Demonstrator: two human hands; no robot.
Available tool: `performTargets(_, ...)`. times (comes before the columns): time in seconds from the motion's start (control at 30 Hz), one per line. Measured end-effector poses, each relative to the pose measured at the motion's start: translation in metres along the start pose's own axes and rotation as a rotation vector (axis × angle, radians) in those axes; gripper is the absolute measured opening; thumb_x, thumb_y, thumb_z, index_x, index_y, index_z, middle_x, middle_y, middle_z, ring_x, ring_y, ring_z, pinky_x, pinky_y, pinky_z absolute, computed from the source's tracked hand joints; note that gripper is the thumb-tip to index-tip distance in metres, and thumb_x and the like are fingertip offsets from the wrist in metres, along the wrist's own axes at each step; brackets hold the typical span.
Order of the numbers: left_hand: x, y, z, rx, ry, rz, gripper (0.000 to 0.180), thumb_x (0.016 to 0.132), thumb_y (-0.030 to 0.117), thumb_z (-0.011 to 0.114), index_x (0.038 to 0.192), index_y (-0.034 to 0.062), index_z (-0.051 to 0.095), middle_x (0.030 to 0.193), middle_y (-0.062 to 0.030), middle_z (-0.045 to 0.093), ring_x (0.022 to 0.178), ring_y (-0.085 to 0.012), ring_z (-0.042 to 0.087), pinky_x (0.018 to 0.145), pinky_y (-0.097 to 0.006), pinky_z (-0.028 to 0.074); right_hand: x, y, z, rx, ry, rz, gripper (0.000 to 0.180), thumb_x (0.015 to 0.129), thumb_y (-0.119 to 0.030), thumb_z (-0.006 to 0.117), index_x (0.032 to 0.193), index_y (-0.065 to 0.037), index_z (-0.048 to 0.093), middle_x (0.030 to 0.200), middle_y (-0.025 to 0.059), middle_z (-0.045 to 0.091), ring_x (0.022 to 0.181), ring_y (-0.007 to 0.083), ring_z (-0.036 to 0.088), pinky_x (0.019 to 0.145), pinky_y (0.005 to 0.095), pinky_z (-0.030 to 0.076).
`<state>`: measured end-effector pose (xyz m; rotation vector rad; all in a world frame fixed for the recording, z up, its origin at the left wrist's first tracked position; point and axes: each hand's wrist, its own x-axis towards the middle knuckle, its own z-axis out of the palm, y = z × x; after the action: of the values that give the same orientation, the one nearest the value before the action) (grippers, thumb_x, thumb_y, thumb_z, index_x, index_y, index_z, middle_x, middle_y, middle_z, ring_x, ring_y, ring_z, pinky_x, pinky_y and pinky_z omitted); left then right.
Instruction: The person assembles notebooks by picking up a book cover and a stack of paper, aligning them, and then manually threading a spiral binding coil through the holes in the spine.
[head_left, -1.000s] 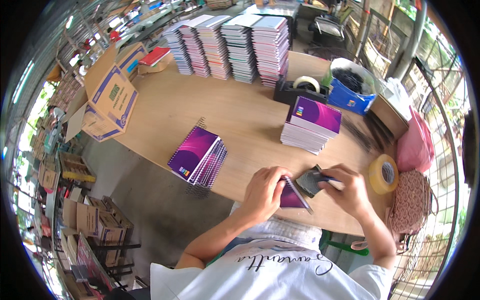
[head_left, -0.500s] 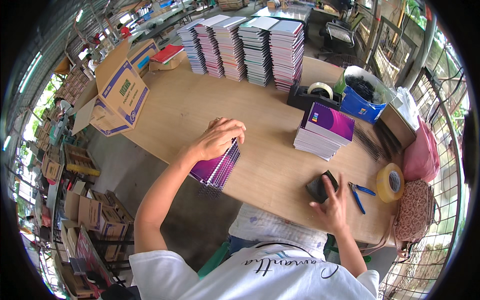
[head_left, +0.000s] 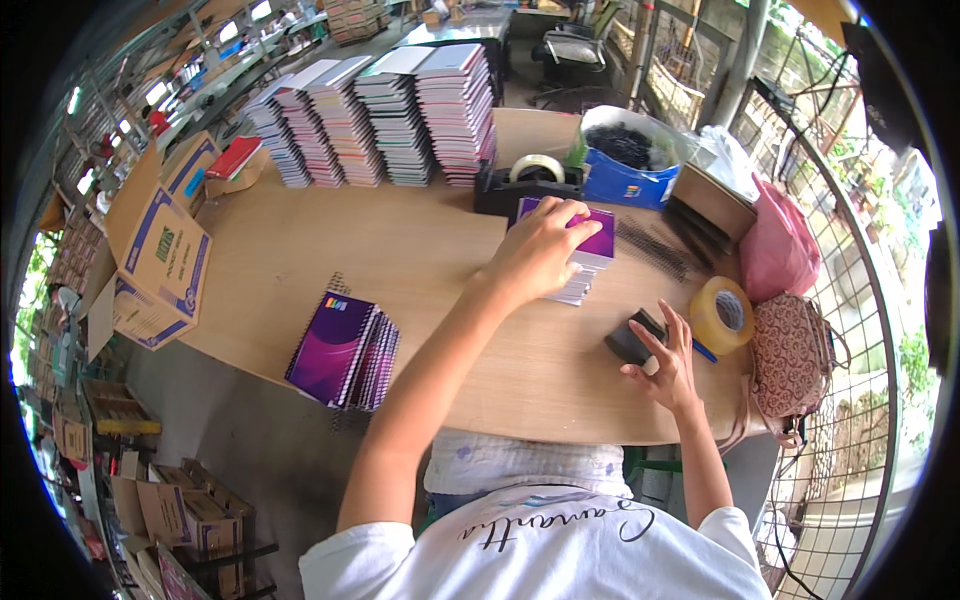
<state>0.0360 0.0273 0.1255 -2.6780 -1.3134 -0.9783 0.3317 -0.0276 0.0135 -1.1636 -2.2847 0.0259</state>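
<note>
My left hand [head_left: 543,250] reaches over a short stack of small purple-covered notebooks [head_left: 597,240]. Its fingers are apart and curved above the top cover, with the thumb by the near side; whether they press on it cannot be made out. Beside a small black block-like object [head_left: 633,340], my right hand [head_left: 668,362] has its fingers spread and holds nothing visible. Blue-handled pliers [head_left: 705,351] lie mostly hidden behind that hand. Near the table's front left edge sits a pile of purple spiral-bound notebooks [head_left: 335,345], with dark coils sticking out.
Tall notebook stacks [head_left: 455,115] stand at the back. A tape dispenser [head_left: 530,185], a blue box of black coils [head_left: 630,180], loose coils [head_left: 655,245], a yellowish tape roll [head_left: 722,313] and a patterned bag [head_left: 790,355] line the right. An open carton [head_left: 165,260] is at left.
My left hand has left the spiral-bound pile and moved right to the notebook stack. My right hand stays by the black object. The view has swung to the right.
</note>
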Motion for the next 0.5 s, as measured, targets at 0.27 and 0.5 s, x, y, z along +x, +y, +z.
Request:
performTargets(0.27, 0.037, -0.031, 0.010, -0.003, -0.325, 0.012, 0.036, 0.073, 0.002, 0.076, 0.109, 0.0029, 0.072, 0.109, -0.0139, 0.069, 0.098, -0.0301, 0.067, 0.088, -0.038, 0.053, -0.007, -0.013, -0.021, 0.161, 0.025, 0.057, 0.067, 0.059, -0.027, 0.089, 0.122, -0.020, 0.069, 0.149, 0.0219, 0.037, 0.129, 0.0451, 0.040, 0.106, 0.0524, 0.039)
performTargets(0.5, 0.044, -0.033, 0.006, -0.050, -0.367, 0.008, 0.034, 0.075, -0.002, 0.073, 0.109, 0.0018, 0.071, 0.106, -0.0156, 0.069, 0.096, -0.0311, 0.067, 0.087, -0.038, 0.053, 0.010, -0.021, -0.030, 0.237, 0.004, -0.001, 0.064, 0.062, -0.030, 0.089, 0.122, -0.020, 0.069, 0.144, 0.0201, 0.042, 0.127, 0.0418, 0.044, 0.104, 0.0490, 0.043)
